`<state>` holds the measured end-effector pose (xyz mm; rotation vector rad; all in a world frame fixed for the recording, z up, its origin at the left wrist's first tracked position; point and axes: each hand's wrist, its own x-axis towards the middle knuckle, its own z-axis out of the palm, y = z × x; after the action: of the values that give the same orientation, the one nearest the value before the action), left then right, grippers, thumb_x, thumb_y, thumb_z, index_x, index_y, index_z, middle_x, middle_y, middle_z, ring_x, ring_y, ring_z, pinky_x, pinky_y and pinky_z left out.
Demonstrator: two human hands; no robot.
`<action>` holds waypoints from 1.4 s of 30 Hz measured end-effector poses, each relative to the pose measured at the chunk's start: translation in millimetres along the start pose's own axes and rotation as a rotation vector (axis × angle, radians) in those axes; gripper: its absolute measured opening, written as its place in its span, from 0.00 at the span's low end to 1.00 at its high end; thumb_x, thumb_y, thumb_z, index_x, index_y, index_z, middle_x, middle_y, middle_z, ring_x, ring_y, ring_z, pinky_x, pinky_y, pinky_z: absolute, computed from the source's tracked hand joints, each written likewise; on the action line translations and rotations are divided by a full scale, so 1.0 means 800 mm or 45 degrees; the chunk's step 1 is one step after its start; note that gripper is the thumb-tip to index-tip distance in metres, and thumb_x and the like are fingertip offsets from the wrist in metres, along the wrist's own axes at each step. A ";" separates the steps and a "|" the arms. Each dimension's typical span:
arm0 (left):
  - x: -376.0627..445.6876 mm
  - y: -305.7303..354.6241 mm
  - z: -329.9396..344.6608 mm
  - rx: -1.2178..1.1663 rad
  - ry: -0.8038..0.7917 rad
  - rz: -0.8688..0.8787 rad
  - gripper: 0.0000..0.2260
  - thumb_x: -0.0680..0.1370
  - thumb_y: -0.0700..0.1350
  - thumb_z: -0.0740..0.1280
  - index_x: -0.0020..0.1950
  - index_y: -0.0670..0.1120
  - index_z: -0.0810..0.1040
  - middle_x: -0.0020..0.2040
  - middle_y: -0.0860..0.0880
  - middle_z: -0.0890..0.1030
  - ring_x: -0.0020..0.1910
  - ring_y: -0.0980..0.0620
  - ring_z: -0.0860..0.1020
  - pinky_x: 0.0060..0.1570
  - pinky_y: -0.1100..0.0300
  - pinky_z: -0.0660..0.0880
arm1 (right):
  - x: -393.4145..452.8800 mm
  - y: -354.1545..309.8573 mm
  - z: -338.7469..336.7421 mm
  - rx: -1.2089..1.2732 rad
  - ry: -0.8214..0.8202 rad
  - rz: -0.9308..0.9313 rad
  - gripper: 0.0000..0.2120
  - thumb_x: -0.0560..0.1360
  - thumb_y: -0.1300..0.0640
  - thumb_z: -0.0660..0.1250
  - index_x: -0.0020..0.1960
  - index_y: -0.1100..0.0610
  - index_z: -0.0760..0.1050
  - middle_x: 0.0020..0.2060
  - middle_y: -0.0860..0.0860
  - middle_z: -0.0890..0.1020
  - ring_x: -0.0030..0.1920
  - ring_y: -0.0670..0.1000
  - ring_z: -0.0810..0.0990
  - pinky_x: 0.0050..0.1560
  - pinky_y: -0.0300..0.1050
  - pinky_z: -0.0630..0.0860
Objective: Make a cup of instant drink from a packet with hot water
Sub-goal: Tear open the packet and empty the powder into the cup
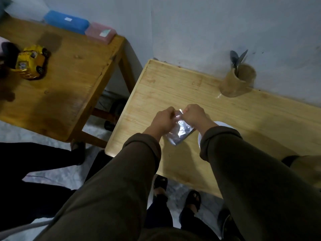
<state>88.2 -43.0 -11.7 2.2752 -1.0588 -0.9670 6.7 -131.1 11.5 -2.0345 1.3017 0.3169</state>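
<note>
A silver foil packet hangs over the light wooden table, gripped at its top edge by both hands. My left hand pinches the top left corner. My right hand pinches the top right corner close beside it. A white cup stands on the table just right of the packet, mostly hidden behind my right sleeve. A brown wooden holder with metal spoons stands at the back by the wall.
A darker wooden table to the left carries a yellow toy car, a blue case and a pink case. A dark object sits at the table's right front. Feet in sandals stand on the floor below.
</note>
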 end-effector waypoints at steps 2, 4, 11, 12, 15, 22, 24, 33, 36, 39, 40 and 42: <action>0.001 0.011 -0.010 -0.109 -0.002 -0.014 0.08 0.78 0.45 0.64 0.51 0.41 0.78 0.46 0.43 0.82 0.47 0.44 0.78 0.43 0.63 0.72 | -0.004 0.000 -0.013 0.166 0.004 0.013 0.11 0.73 0.55 0.69 0.35 0.55 0.71 0.43 0.54 0.77 0.47 0.52 0.74 0.47 0.43 0.69; 0.000 0.022 -0.020 -0.138 -0.021 0.001 0.05 0.77 0.44 0.64 0.42 0.47 0.77 0.38 0.51 0.78 0.42 0.50 0.74 0.33 0.75 0.67 | -0.009 0.004 -0.026 0.381 0.052 0.060 0.14 0.70 0.61 0.70 0.31 0.51 0.69 0.35 0.50 0.76 0.43 0.52 0.75 0.44 0.43 0.71; -0.005 0.086 -0.037 -0.039 -0.103 0.159 0.10 0.78 0.44 0.64 0.57 0.44 0.80 0.57 0.43 0.82 0.58 0.44 0.78 0.56 0.58 0.71 | -0.047 0.015 -0.079 0.462 0.241 0.027 0.15 0.70 0.60 0.72 0.30 0.49 0.71 0.37 0.51 0.79 0.41 0.52 0.77 0.38 0.41 0.71; -0.007 0.093 -0.036 -0.051 -0.101 0.181 0.10 0.78 0.45 0.64 0.56 0.44 0.80 0.57 0.43 0.82 0.57 0.44 0.78 0.56 0.57 0.72 | -0.053 0.019 -0.085 0.458 0.268 0.023 0.15 0.71 0.60 0.72 0.30 0.49 0.71 0.35 0.51 0.78 0.42 0.51 0.77 0.38 0.40 0.71; -0.015 0.115 -0.032 -0.102 -0.070 0.198 0.09 0.78 0.48 0.64 0.51 0.47 0.82 0.54 0.45 0.83 0.54 0.46 0.78 0.55 0.57 0.72 | -0.067 0.032 -0.100 0.527 0.285 0.023 0.15 0.71 0.63 0.71 0.30 0.50 0.71 0.30 0.47 0.76 0.37 0.51 0.75 0.40 0.43 0.73; -0.037 0.163 -0.008 -0.112 -0.019 0.184 0.11 0.79 0.47 0.61 0.54 0.46 0.82 0.55 0.47 0.83 0.56 0.48 0.77 0.48 0.62 0.66 | -0.096 0.070 -0.129 0.586 0.363 -0.087 0.15 0.70 0.64 0.73 0.30 0.53 0.71 0.28 0.46 0.74 0.30 0.45 0.71 0.30 0.32 0.69; -0.045 0.174 0.002 -0.112 0.007 0.160 0.10 0.79 0.46 0.61 0.51 0.47 0.82 0.52 0.48 0.83 0.53 0.48 0.77 0.48 0.62 0.66 | -0.104 0.082 -0.134 0.552 0.404 -0.143 0.14 0.69 0.64 0.73 0.30 0.53 0.72 0.28 0.45 0.74 0.31 0.44 0.71 0.33 0.34 0.69; -0.071 0.213 0.039 -0.288 0.054 0.036 0.12 0.77 0.41 0.59 0.36 0.50 0.78 0.35 0.52 0.76 0.43 0.49 0.73 0.39 0.61 0.71 | -0.126 0.124 -0.141 0.289 0.572 -0.449 0.04 0.71 0.67 0.68 0.39 0.66 0.75 0.38 0.61 0.81 0.38 0.50 0.71 0.30 0.30 0.62; -0.076 0.215 0.047 -0.329 0.079 -0.018 0.14 0.77 0.42 0.59 0.32 0.51 0.73 0.33 0.53 0.74 0.40 0.49 0.73 0.35 0.63 0.70 | -0.133 0.129 -0.141 0.265 0.565 -0.506 0.01 0.71 0.67 0.68 0.41 0.65 0.78 0.36 0.52 0.79 0.36 0.47 0.71 0.33 0.35 0.64; -0.082 0.218 0.049 -0.337 0.087 -0.040 0.14 0.77 0.44 0.59 0.32 0.51 0.73 0.34 0.52 0.75 0.42 0.47 0.75 0.47 0.57 0.75 | -0.139 0.133 -0.145 0.261 0.547 -0.496 0.01 0.72 0.66 0.69 0.43 0.63 0.80 0.33 0.43 0.72 0.33 0.41 0.68 0.35 0.35 0.64; -0.083 0.219 0.048 -0.349 0.083 -0.038 0.14 0.77 0.44 0.59 0.32 0.51 0.73 0.34 0.51 0.76 0.43 0.47 0.75 0.49 0.55 0.75 | -0.141 0.133 -0.148 0.246 0.533 -0.492 0.02 0.72 0.65 0.69 0.44 0.63 0.81 0.35 0.44 0.72 0.34 0.42 0.69 0.36 0.33 0.64; -0.085 0.219 0.046 -0.388 0.080 -0.047 0.13 0.77 0.43 0.58 0.33 0.51 0.74 0.38 0.48 0.78 0.44 0.45 0.76 0.49 0.53 0.77 | -0.143 0.131 -0.150 0.217 0.505 -0.480 0.04 0.72 0.65 0.70 0.46 0.63 0.82 0.40 0.49 0.73 0.40 0.46 0.71 0.41 0.35 0.67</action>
<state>-53.7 -99.2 103.9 2.0656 -0.7858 -0.9906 -156.5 -157.3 117.2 -2.2055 1.0849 -0.3740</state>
